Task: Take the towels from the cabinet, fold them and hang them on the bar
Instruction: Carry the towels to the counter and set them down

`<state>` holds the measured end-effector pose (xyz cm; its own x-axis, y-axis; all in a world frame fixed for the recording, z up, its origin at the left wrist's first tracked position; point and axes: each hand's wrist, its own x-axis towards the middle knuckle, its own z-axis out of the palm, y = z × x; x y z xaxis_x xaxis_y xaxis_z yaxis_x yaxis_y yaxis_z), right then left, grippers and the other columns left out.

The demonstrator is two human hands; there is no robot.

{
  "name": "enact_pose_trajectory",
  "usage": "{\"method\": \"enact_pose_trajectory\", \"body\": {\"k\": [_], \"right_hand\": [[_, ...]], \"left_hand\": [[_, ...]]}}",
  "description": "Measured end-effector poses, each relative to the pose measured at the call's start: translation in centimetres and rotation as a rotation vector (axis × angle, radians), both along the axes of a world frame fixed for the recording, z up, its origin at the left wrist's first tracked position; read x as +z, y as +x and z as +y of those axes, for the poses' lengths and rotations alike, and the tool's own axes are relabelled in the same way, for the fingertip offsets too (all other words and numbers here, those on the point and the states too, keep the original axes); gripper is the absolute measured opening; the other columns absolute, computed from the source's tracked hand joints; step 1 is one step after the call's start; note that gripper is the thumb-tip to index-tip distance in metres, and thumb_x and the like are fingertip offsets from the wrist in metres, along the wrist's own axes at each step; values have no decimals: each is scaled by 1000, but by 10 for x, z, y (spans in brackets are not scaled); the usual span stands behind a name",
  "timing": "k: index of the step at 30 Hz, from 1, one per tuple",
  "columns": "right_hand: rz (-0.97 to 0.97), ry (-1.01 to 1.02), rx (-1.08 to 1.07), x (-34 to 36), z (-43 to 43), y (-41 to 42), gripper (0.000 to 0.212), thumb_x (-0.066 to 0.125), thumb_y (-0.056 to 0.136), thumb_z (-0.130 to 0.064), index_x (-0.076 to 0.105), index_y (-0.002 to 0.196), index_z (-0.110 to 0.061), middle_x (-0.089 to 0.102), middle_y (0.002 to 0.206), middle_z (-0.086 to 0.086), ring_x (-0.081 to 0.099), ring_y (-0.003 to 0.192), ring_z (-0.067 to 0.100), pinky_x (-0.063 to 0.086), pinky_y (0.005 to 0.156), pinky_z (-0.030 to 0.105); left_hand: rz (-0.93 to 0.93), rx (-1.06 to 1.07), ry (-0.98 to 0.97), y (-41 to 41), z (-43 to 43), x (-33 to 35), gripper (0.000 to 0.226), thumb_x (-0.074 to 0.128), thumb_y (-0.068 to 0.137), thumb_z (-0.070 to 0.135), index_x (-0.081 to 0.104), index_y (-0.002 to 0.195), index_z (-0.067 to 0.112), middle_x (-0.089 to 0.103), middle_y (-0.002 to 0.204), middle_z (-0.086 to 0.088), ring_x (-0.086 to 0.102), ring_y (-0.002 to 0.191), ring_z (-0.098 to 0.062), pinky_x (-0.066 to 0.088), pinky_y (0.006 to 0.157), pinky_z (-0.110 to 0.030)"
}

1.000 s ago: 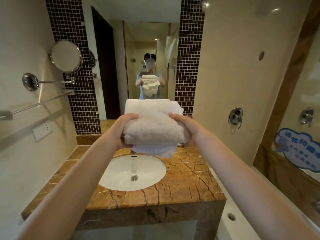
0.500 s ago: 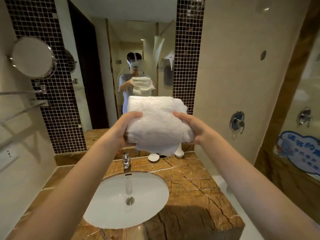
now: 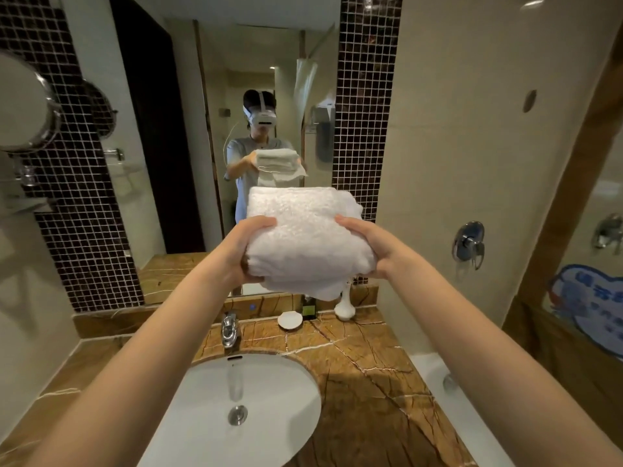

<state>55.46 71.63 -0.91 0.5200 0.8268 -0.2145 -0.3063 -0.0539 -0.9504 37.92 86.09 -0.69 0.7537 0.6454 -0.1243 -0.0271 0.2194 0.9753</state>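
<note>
Two grips are set on one stack of towels (image 3: 303,237), held above the back edge of the tabletop (image 3: 357,362). The left grip (image 3: 244,251) is clenched round its left end, thumb on top; the right grip (image 3: 369,246) is clenched round the right end. Both arms are stretched forward, probably so the stack is kept level.
</note>
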Motion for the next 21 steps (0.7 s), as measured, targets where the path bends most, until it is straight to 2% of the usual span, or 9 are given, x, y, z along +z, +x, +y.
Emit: {"method": "enact_pose_trajectory", "body": {"k": [5,8,10,12,14,15,19,21], "right_hand": [[12,9,29,-3,18,37,38,75,77,-34,67,109,-16,74,96,6,72,82,24,58,69,34],[7,2,45,-6,28,59,33,74,78,-34,68,105,-16,75,92,5,72,80,23,58,72,34],[13,7,56,-7,35,72,29,73,79,-34,68,102,-17,75,88,4,72,76,21,59,69,33],[25,21,66,-11,41,82,28,73,80,-33,68,103,-17,75,87,4,72,77,21,59,73,34],[24,21,59,-18,47,91,36,74,79,-33,67,110,-17,75,93,4,71,86,23,55,86,38],[31,21,55,-22,50,96,40,74,78,-33,66,114,-16,74,94,5,70,89,24,55,87,39],[83,30,48,-34,59,111,46,75,77,-30,64,119,-15,74,95,6,71,85,23,58,65,33],[83,27,31,-41,65,119,51,77,75,-30,62,122,-16,73,100,6,71,90,24,58,67,34]], "left_hand": [[-15,29,-9,33,10,-4,29,62,81,36,58,101,15,67,92,-8,63,90,-28,48,94,-45],[-29,33,-21,51,15,-6,27,60,83,34,58,100,13,67,88,-8,64,84,-27,51,82,-39],[-32,38,-29,62,19,-8,29,61,82,34,58,102,12,68,90,-9,64,86,-28,49,87,-42],[-25,47,-41,72,26,-12,32,62,81,34,58,104,12,68,92,-9,64,90,-29,47,94,-44],[-28,51,-46,81,31,-17,31,62,81,34,59,104,13,68,92,-8,65,89,-29,48,92,-43],[-29,52,-46,86,35,-21,31,62,81,34,59,104,13,69,92,-8,65,89,-28,49,90,-42],[-21,50,-56,104,47,-35,27,63,81,33,60,101,14,69,91,-7,65,92,-29,47,94,-45],[-23,39,-71,113,53,-43,27,63,81,32,60,101,15,69,91,-7,65,92,-29,48,93,-45]]}}
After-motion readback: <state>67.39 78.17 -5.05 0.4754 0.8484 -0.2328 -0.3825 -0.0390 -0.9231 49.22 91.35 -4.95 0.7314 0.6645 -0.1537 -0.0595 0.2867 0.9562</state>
